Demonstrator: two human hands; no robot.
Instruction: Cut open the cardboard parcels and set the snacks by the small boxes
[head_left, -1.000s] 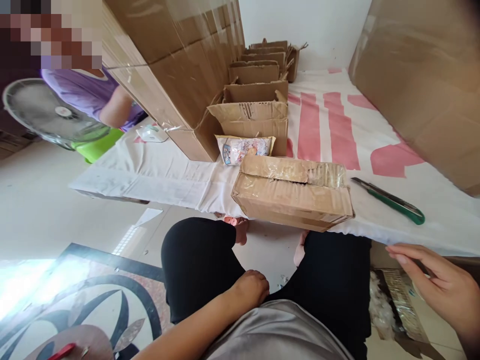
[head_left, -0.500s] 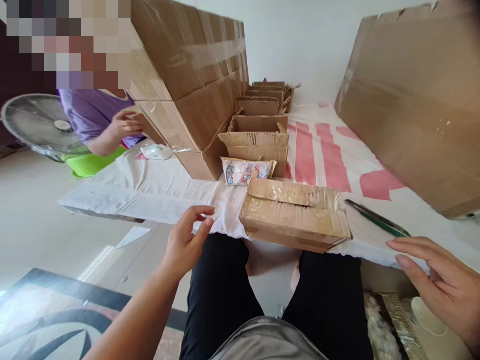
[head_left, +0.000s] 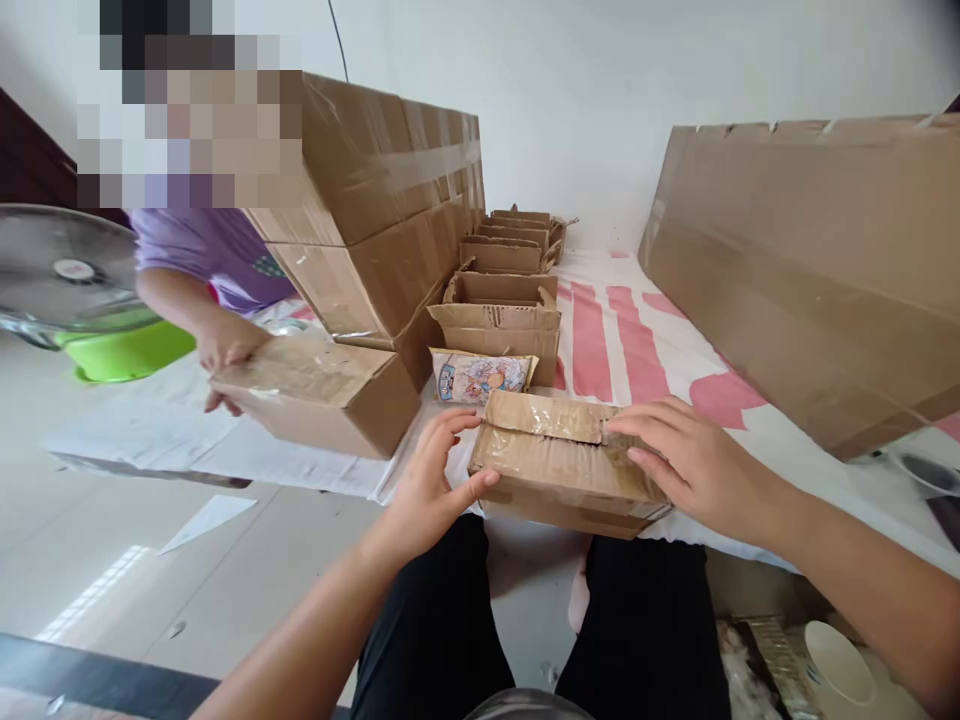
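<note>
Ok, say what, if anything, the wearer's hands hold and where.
The near cardboard box: left hand at its left end, right hand at its top flap; whether either truly grips it cannot be told.

Striped cloth [head_left: 636, 345] free between open cartons [head_left: 499, 330] and large carton [head_left: 802, 280]; packet [head_left: 487, 378] blocks behind taped box [head_left: 559, 468]

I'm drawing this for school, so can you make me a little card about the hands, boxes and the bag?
Left hand: at the left end of the near box
Right hand: fingertips at its flap
Bag: printed, behind the near box
Open boxes: a row beyond the bag
Other person's hand: at another box, to the left
</note>
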